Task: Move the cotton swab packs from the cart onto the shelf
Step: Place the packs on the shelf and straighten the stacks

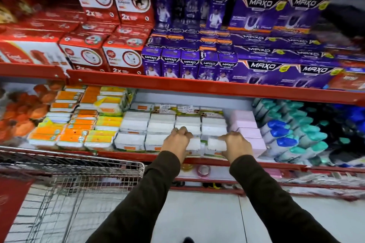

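A worker's 2 hands press 2 white, flat plastic-wrapped cotton swab packs into the front row of a red metal store shelf [197, 161], each hand carrying 1. The risk here is at the lip: both packs sit at the very front edge, and if either is let go before it is seated flat on the packs beneath, it could tip forward over the red rail and drop to the pale floor below. A hard push could also nudge the neighbouring white stacks [158, 124] out of line or shove the pale pink packs [249, 134] just beside the right hand.

The left hand [175, 142] reaches forward from a dark sleeve, knuckles up, its fingers [182, 131] curled and clamped on the left cotton swab pack [194, 144]. The right hand [236, 144] mirrors it, fingers closed over the top edge of the right cotton swab pack [216, 144]. The 2 packs lie side by side, nearly touching, between the hands. The silver wire shopping cart [79, 173] stands at lower left, near the shelf; motion blur makes it impossible to tell whether more packs remain inside.
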A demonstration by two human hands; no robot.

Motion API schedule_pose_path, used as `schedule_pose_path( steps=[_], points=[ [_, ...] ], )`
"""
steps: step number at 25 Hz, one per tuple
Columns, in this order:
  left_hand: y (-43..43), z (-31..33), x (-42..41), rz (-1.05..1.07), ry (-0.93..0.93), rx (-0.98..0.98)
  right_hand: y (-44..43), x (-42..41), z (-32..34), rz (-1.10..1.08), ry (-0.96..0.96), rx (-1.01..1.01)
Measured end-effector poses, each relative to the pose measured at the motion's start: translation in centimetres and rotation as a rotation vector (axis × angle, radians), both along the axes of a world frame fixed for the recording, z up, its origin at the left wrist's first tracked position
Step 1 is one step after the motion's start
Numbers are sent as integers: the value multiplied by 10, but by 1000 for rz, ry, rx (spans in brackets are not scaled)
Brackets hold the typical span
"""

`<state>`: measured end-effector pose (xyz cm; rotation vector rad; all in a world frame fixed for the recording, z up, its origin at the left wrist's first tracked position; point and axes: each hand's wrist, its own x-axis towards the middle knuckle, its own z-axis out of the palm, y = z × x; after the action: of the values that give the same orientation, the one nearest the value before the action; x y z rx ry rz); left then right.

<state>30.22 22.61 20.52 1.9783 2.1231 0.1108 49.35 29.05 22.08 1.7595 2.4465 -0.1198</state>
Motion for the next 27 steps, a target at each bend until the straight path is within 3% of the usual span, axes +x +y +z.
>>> schedule_pose_path(
  steps=[9, 23, 25, 27],
  points=[
    [29, -25, 19, 15, 79, -67, 24, -2, -33, 78, -69, 20],
    [29, -44, 23, 3, 91, -32, 17, 6, -51, 89, 89, -13],
    [21, -46, 20, 17, 30, -3, 8, 12, -53, 43, 251, -17],
    [5, -47, 22, 132, -136, 115, -11, 17, -55, -159, 654, -92]
  ],
)
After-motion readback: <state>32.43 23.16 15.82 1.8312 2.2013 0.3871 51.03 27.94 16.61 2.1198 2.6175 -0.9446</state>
